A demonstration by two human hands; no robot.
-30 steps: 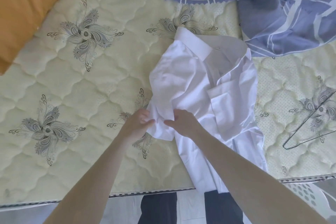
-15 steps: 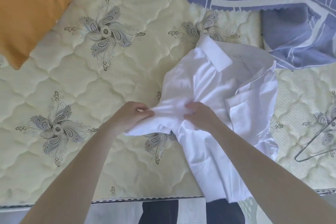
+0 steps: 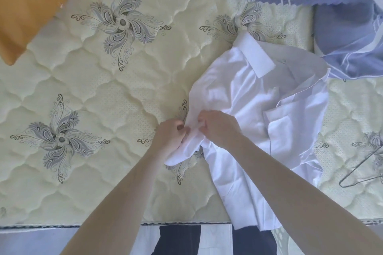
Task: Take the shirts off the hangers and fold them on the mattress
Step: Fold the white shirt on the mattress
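Pinching the sleeve of the white shirt (image 3: 238, 93) on the mattress (image 3: 103, 89), left hand (image 3: 171, 135) and right hand (image 3: 219, 128) both grip cloth; best pull it taut and flat before folding.

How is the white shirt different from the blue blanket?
The white shirt is plain; the blue blanket has pale stripes crossing it. The shirt has a collar; the blanket has none. The left hand and right hand pinch the shirt; no hand touches the blanket. Both are rumpled cloth on the mattress.
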